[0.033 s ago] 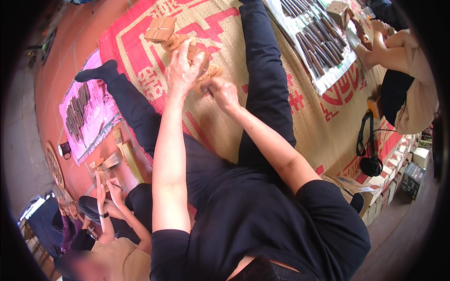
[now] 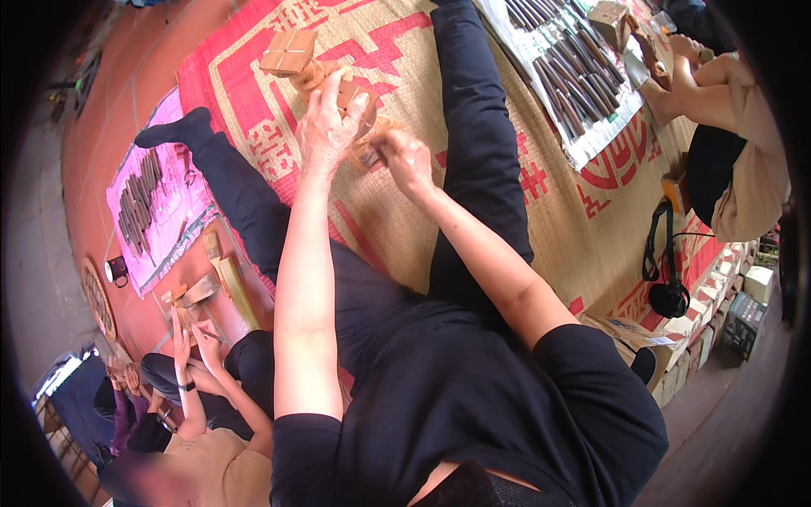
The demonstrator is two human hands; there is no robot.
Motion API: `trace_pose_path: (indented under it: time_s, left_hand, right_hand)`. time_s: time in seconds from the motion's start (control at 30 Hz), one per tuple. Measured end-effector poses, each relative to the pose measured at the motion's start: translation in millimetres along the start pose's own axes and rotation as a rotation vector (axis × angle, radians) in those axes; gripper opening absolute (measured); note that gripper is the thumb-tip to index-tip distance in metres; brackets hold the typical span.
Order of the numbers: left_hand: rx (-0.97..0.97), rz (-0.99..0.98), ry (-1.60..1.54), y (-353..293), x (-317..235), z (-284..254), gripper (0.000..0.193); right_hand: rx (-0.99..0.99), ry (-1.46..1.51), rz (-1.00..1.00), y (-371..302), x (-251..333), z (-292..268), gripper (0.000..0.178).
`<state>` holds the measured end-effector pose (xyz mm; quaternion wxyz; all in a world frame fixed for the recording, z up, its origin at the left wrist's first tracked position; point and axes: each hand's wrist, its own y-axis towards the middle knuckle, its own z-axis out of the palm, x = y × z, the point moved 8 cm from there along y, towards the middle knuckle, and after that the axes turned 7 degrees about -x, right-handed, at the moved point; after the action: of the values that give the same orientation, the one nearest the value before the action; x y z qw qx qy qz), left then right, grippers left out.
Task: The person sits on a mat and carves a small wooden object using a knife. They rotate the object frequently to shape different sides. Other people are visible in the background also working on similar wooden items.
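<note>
The left forearm is held nearly straight away from the body, with the back of the left hand turned up and its fingers and thumb spread over a piece of wood, which is grasped around its middle. The right arm is bent inward at the elbow, and the right hand is clenched beside the near end of the wood; whether anything is gripped inside it cannot be told.

The wood is held above a woven straw mat, between the outstretched legs in dark trousers. It is reddish brown and carved, with a flat, square block at its far end marked by pale crossing lines; the rest is rounded and uneven, its detail partly covered by the fingers. Its long axis is slanted, the square end being pointed away and to the left, the other end toward the right hand.

The mat is patterned in red on tan. Slim dark-handled tools are laid in rows on a pale cloth at the right.
</note>
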<state>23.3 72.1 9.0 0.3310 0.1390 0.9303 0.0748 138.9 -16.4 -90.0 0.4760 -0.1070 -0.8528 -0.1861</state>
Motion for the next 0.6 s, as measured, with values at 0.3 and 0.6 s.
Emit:
trace_pose_path:
  time_s: [0.3, 0.6]
  left_hand:
    - [0.012, -0.001, -0.008, 1, -5, 2, 0.056]
    - [-0.038, 0.033, 0.007, 1, -3, 0, 0.054]
  right_hand:
    - [0.095, -0.018, -0.157, -27, 6, 21, 0.013]
    - [-0.077, 0.034, 0.084, 5, 3, 9, 0.008]
